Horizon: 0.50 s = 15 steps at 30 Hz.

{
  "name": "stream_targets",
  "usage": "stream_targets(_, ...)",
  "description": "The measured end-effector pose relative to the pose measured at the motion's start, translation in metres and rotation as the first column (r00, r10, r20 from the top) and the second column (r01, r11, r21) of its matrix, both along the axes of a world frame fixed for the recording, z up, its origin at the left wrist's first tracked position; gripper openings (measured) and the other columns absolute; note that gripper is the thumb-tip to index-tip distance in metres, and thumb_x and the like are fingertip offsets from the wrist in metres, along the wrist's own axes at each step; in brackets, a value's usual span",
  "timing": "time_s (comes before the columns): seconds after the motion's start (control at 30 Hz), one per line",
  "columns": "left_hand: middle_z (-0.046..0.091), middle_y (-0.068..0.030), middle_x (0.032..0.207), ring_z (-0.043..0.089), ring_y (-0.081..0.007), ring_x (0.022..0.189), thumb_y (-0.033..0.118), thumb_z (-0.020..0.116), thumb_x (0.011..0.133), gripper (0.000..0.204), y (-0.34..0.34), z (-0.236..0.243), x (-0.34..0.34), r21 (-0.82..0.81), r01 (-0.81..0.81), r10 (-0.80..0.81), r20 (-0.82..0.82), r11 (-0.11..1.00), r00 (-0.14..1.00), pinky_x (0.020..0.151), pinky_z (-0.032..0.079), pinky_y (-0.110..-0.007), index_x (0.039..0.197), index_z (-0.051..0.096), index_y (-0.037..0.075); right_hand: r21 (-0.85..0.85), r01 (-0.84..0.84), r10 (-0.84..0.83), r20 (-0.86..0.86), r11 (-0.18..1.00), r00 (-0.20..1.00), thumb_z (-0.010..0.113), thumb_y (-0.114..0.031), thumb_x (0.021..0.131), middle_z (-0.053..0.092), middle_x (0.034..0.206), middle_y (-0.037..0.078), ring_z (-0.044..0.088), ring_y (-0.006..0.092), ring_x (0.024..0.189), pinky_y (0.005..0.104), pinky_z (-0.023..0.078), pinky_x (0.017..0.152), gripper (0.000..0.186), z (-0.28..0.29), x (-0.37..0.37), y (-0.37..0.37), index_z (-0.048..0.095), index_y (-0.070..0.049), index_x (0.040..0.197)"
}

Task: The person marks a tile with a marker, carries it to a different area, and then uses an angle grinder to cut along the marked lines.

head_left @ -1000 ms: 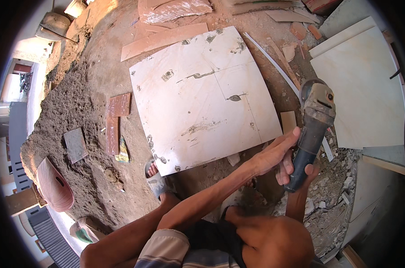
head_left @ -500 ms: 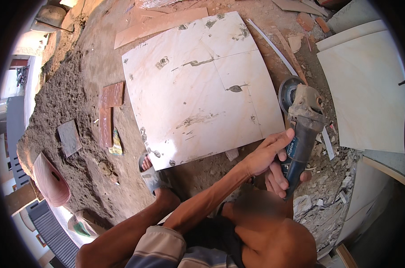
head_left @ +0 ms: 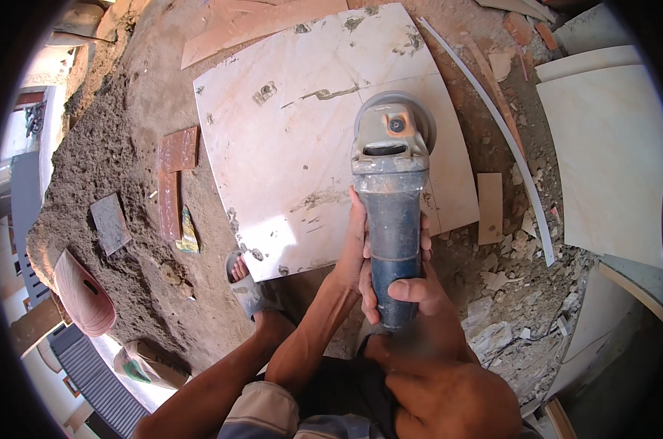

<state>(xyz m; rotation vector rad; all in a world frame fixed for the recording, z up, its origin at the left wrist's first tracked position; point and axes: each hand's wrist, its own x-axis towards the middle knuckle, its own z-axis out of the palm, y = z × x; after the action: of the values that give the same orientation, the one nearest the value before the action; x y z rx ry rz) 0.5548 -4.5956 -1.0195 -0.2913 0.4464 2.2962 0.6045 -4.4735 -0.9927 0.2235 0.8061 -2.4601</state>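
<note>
Both my hands hold an angle grinder (head_left: 397, 219) with a dark blue, dusty body. It is raised over a large cream tile (head_left: 273, 168) that has grey smudges and thin marked lines. My left hand (head_left: 356, 230) supports the body from its left side, the fingers partly hidden beneath. Around the rear of the body, my right hand (head_left: 419, 293) is closed, thumb on top. The round disc (head_left: 426, 121) shows behind the metal head, apart from the tile as far as I can tell.
A long thin white strip (head_left: 492, 124) and a small tan piece (head_left: 490, 208) lie right of the tile. Large tiles (head_left: 609, 154) lean at the right. Rubble (head_left: 499, 282), brown tile pieces (head_left: 170, 197) and a grey piece (head_left: 112, 223) are on the ground. My sandalled foot (head_left: 247, 282) touches the tile's near-left corner.
The grinder has moved left, from beside the tile's right edge to over the tile, and its body has turned. My hands have shifted with it. The small tan piece at the right now shows.
</note>
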Motion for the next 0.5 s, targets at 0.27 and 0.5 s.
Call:
stream_targets(0.27, 0.066, -0.0198, 0.125, 0.064, -0.0224, 0.112, 0.075, 0.028, 0.103, 0.091, -0.061, 0.017, -0.055, -0.719, -0.439, 0.094, -0.467, 0.539, 0.879, 0.102, 0.049, -0.041, 0.133, 0.057, -0.006, 0.760, 0.074, 0.106, -0.186, 0.645, 0.977, 0.083, -0.017, 0.076, 0.065, 0.102, 0.010, 0.066, 0.0180, 0.093, 0.0350, 0.054, 0.084, 0.057, 0.021, -0.059, -0.023, 0.054, 0.000, 0.122)
stream_targets(0.5, 0.072, -0.0195, 0.098, 0.069, -0.0200, 0.095, 0.043, 0.086, 0.085, 0.067, -0.056, 0.005, -0.074, -0.851, -0.353, -0.023, -0.392, 0.390, 0.920, 0.088, 0.054, -0.034, 0.120, 0.061, -0.007, 0.875, 0.114, 0.103, -0.183, 0.471, 0.978, 0.086, -0.017, 0.074, 0.065, 0.099, 0.015, 0.067, 0.0245, 0.089, 0.0392, 0.055, 0.081, 0.061, -0.026, -0.069, -0.031, 0.053, 0.002, 0.121)
